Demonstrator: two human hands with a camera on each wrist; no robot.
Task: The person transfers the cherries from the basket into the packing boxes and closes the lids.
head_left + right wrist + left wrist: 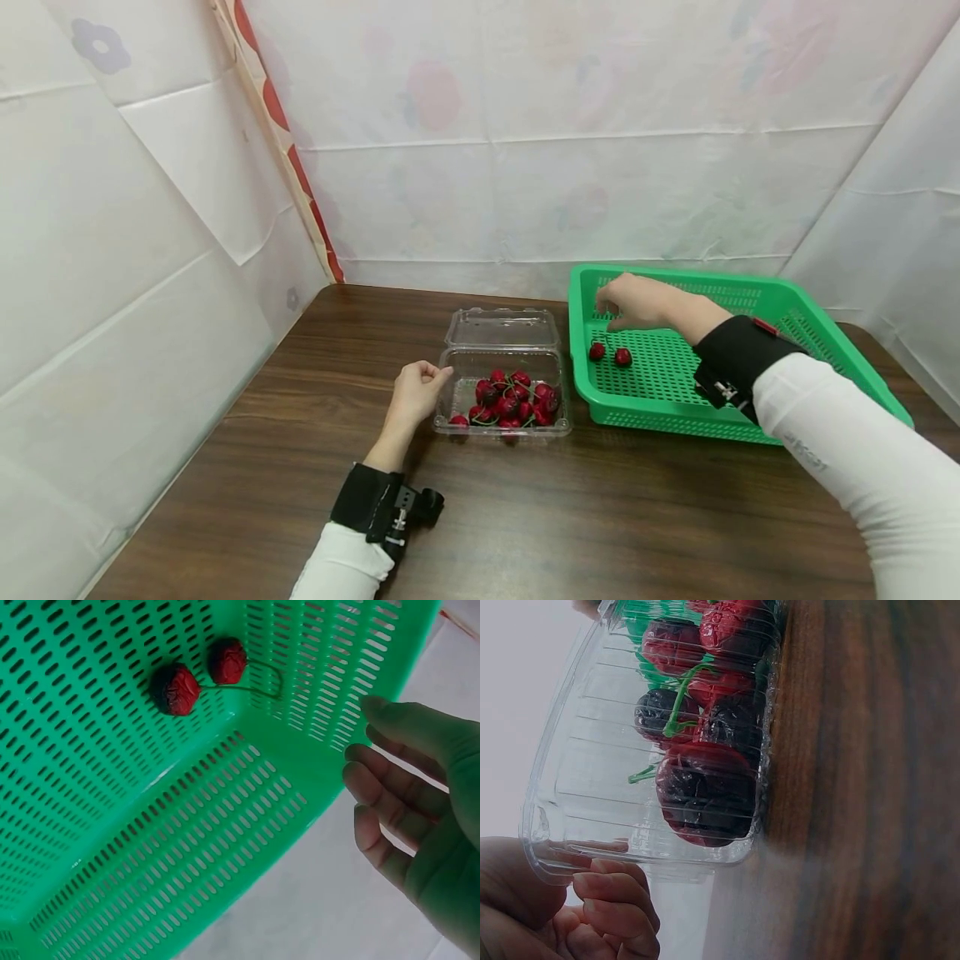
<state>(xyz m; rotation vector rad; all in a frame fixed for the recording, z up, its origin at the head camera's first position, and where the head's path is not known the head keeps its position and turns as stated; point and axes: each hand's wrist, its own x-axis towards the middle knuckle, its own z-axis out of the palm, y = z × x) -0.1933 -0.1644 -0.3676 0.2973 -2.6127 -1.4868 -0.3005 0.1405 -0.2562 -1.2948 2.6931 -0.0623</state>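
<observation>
A clear plastic clamshell box (pixel 504 367) stands open on the brown table, with several red cherries (pixel 510 402) in its lower half. My left hand (pixel 437 377) lies curled at the box's left corner. In the left wrist view its fingers (pixel 619 904) curl under the rim of the box (pixel 577 787). My right hand (pixel 609 313) hovers over the far left part of the green perforated basket (pixel 817 333), fingers relaxed and empty. Two cherries (pixel 609 354) lie on the basket floor just below it. In the right wrist view they are a pair of cherries (pixel 176 688) joined by their stems.
The table (pixel 600 517) is closed in by white sheeting at the left, back and right. The box's lid (pixel 502 327) lies folded back toward the wall. The basket's near wall (pixel 660 417) stands right beside the box.
</observation>
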